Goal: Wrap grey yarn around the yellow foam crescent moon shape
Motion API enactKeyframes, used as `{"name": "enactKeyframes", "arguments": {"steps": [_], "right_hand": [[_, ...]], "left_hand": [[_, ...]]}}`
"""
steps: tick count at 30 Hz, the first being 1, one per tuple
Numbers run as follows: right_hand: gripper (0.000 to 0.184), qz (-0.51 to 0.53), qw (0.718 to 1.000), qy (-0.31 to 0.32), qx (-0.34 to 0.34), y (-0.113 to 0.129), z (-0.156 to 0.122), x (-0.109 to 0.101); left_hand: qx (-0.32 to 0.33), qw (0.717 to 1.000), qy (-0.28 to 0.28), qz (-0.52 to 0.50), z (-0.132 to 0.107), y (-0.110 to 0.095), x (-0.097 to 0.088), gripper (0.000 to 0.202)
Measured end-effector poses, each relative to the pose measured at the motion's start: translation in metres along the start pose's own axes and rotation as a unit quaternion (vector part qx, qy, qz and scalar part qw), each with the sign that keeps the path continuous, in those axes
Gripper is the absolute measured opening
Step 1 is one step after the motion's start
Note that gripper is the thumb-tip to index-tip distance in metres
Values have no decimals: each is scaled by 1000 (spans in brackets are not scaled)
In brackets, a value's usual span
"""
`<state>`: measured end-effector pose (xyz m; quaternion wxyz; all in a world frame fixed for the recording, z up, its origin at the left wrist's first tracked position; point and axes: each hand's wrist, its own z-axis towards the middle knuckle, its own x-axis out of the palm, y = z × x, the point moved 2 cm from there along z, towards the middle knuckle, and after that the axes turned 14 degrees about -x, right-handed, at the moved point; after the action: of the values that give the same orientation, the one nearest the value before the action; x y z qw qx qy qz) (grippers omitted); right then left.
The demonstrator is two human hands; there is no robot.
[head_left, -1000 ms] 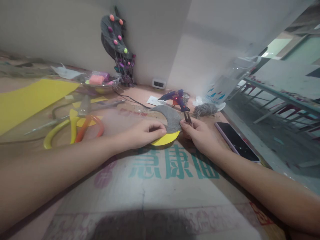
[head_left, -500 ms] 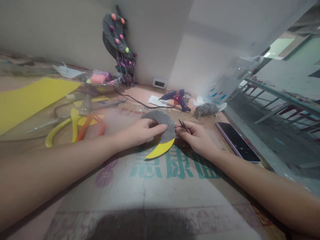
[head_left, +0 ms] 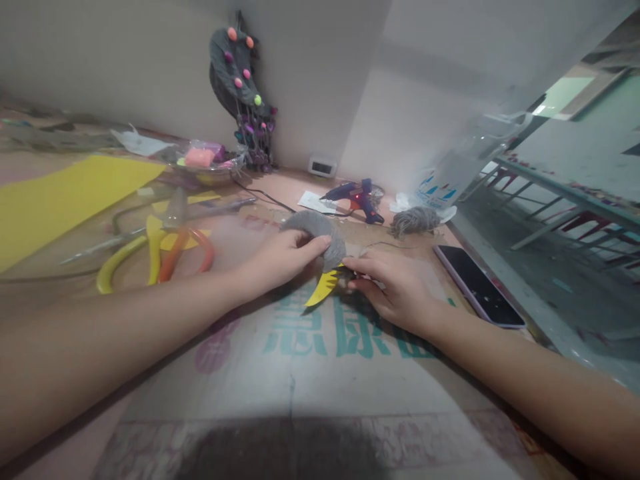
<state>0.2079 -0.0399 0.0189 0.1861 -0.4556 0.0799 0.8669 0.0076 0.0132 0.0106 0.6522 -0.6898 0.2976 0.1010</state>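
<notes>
A crescent (head_left: 316, 230) wrapped in grey yarn is in the middle, over the printed cardboard. Its lower tip is bare yellow (head_left: 321, 290), with jagged shadows across it. My left hand (head_left: 303, 257) grips the wrapped part, thumb on top and fingers behind. At the crescent's right edge my right hand (head_left: 387, 283) is closed in a pinch on the grey yarn, close to where the wrapping ends. Something small and dark is partly hidden under those fingers; I cannot make out what it is. A thin strand runs behind the right hand near the yarn ball (head_left: 415, 220).
Yellow-handled pliers (head_left: 155, 247) and orange-handled scissors (head_left: 173, 257) lie left, near a yellow sheet (head_left: 75, 197). Behind are a glue gun (head_left: 357, 197) with a red light and a small white clock (head_left: 323, 166). A phone (head_left: 480, 287) lies right. A decorated grey crescent (head_left: 233, 73) leans against the wall.
My right hand has moved slightly down beside the yellow tip, and the dark prongs that stuck up from it no longer show. The crescent has tilted a little under my left hand.
</notes>
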Motion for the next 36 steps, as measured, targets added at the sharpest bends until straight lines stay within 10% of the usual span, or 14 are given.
{"name": "enactKeyframes", "arguments": {"steps": [36], "right_hand": [[15,-112,988,89,56,6,8,-1]], "left_hand": [[0,999,25,-22,1,1,3,46]]}}
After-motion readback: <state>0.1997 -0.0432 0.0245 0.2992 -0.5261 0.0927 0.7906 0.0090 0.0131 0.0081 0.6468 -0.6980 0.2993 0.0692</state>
